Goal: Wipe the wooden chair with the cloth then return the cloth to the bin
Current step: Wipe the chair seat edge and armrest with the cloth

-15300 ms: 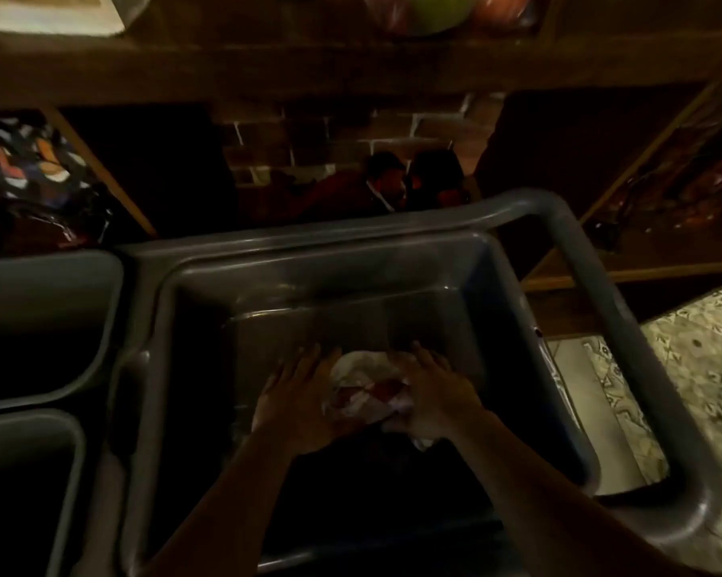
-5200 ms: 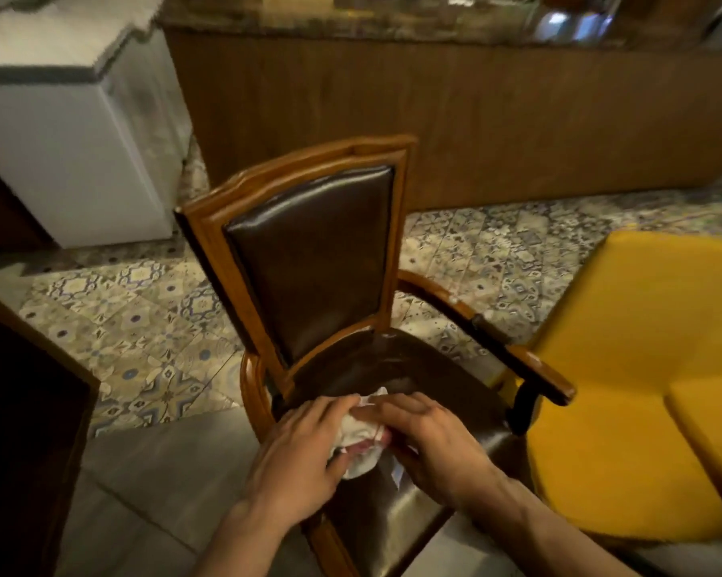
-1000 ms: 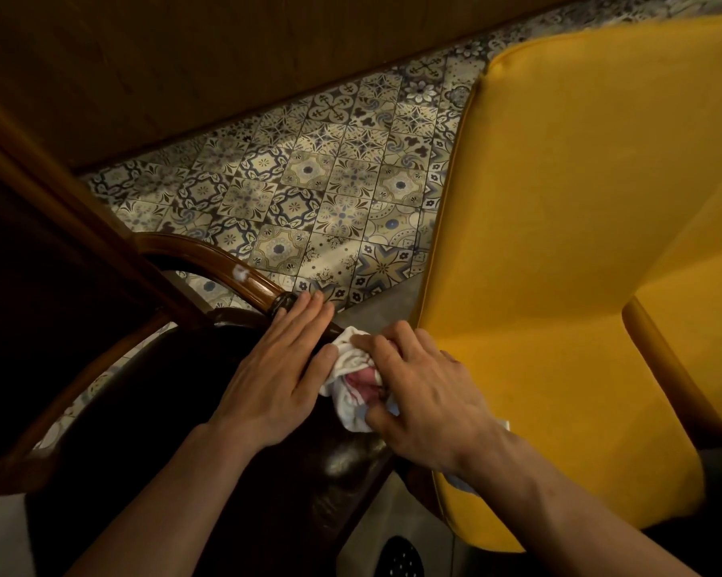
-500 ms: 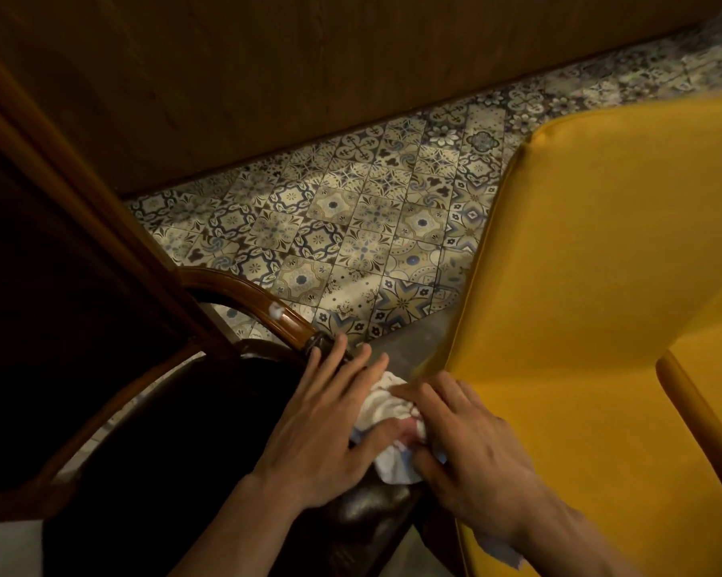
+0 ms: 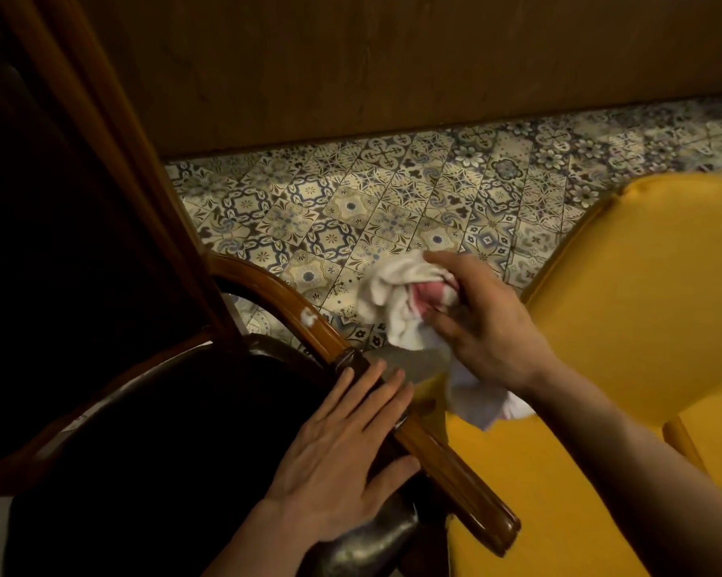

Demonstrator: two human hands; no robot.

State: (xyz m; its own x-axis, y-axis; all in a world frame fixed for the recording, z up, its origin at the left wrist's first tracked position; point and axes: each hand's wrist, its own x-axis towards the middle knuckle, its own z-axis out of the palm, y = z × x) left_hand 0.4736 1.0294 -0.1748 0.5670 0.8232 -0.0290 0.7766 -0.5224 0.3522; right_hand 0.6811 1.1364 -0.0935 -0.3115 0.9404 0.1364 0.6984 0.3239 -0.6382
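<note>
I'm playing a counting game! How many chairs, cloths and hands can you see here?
Chairs: 2, a wooden chair and a yellow chair
Cloths: 1, the cloth held in the right hand
Hands: 2, right hand and left hand, which lies flat on the wooden chair's arm
Total: 5

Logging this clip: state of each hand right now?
Left hand: open, flat on the chair arm.
Right hand: closed, holding the cloth.

Single head camera, looking steeply down, close over armrest [image 5: 434, 443].
</note>
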